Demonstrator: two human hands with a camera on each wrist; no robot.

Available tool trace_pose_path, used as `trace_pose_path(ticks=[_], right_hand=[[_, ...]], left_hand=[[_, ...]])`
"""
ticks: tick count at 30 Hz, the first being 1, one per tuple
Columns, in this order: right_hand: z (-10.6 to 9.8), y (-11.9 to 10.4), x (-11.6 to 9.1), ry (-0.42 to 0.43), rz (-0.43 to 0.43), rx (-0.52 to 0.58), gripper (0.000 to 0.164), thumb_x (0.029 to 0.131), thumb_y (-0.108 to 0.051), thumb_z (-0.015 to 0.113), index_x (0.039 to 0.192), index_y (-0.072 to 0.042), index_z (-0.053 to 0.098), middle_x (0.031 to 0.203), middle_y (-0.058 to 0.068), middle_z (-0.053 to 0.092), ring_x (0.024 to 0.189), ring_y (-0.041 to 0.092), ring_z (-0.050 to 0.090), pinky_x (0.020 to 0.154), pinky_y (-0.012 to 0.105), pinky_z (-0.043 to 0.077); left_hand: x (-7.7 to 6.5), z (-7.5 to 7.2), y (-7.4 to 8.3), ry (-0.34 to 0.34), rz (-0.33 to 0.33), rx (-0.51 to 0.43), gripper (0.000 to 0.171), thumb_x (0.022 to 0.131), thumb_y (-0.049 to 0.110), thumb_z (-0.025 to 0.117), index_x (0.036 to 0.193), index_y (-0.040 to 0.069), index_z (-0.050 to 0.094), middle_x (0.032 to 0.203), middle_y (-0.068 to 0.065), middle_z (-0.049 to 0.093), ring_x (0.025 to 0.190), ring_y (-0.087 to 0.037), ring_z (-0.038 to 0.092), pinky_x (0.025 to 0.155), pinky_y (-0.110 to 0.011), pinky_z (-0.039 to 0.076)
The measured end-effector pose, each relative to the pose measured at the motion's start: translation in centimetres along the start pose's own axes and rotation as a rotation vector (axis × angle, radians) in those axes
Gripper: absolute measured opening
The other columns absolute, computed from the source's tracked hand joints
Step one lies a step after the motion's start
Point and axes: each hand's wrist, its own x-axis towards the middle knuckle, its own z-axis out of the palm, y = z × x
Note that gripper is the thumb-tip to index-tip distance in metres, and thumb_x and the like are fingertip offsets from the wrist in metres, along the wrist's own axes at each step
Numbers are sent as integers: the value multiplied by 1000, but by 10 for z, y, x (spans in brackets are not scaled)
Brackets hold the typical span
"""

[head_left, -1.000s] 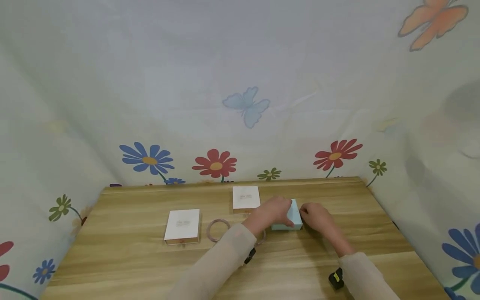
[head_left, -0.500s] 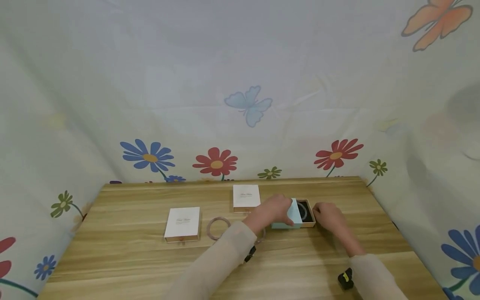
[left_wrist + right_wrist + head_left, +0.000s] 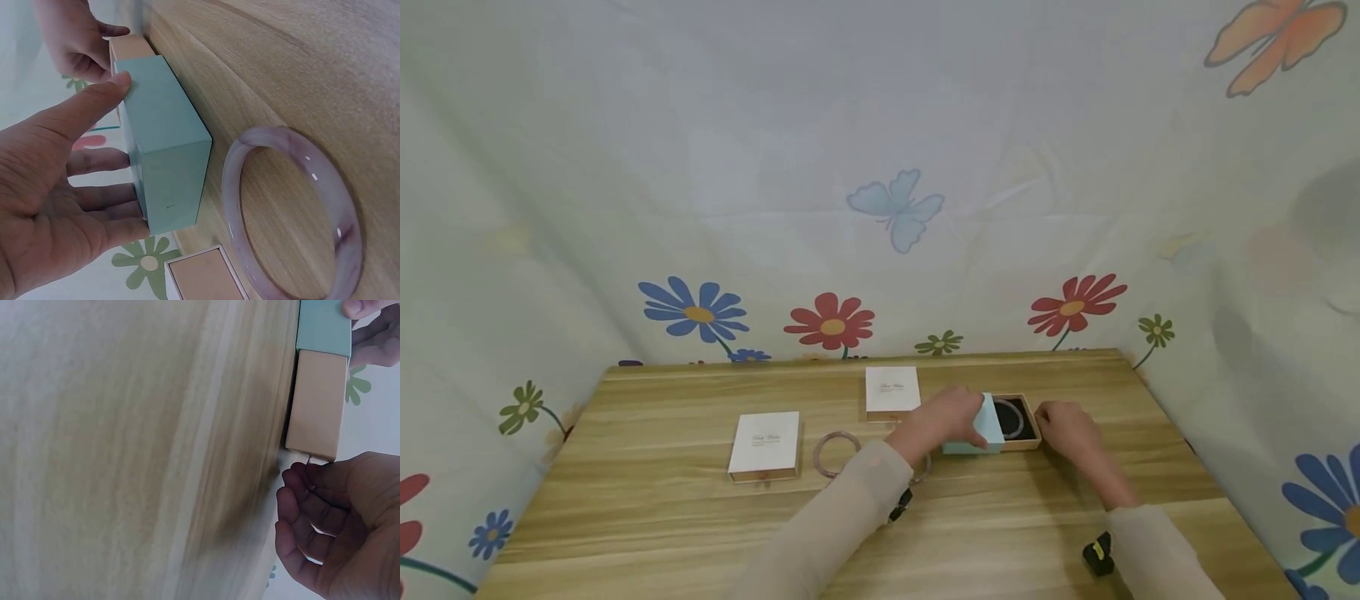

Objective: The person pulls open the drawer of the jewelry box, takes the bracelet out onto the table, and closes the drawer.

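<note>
A light blue box sleeve (image 3: 992, 429) lies on the table at right of centre. My left hand (image 3: 942, 419) holds it from above, its thumb on the near side and fingers on the top in the left wrist view. Out of the sleeve's right end sticks a tan drawer (image 3: 317, 403) with a black lining. A bangle (image 3: 1019, 422) lies in the drawer, its left part hidden under the sleeve. My right hand (image 3: 1070, 432) is at the drawer's right end, thumb and forefinger pinching a small pull tab (image 3: 309, 460) there.
Two white boxes (image 3: 765, 444) (image 3: 891, 390) stand to the left and behind. A pinkish bangle (image 3: 817, 457) lies between the left one and my left forearm. Another marbled bangle (image 3: 232, 187), partly hidden by that arm in the head view, lies near the sleeve. A patterned cloth (image 3: 745, 208) hangs behind.
My right hand has moved right and drawn the drawer partway out of the sleeve, bringing the bangle inside into view. The left hand and sleeve have stayed in place.
</note>
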Motion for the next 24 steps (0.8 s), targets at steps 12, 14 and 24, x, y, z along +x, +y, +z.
trace_pose_path(ticks=[12, 14, 24], right_hand=[[-5, 10, -4, 23, 2, -3, 16, 98, -8, 61, 89, -3, 73, 84, 13, 71, 72, 25, 64, 66, 49, 53], [-5, 12, -3, 22, 3, -4, 16, 98, -9, 61, 89, -3, 73, 85, 13, 72, 73, 25, 64, 67, 49, 53], [-6, 11, -2, 32, -4, 10, 16, 98, -9, 59, 91, -2, 72, 86, 13, 71, 75, 27, 65, 69, 51, 54]], left_hand=[[0, 1, 1, 9, -2, -10, 56, 82, 48, 84, 117, 8, 67, 94, 1, 65, 81, -10, 55, 71, -24, 48], [0, 1, 1, 17, -1, -5, 56, 82, 48, 84, 117, 8, 67, 96, 1, 65, 82, -10, 55, 72, -23, 48], [-1, -1, 1, 14, -1, 6, 57, 82, 49, 83, 119, 8, 67, 96, 1, 66, 82, -10, 55, 73, -24, 48]])
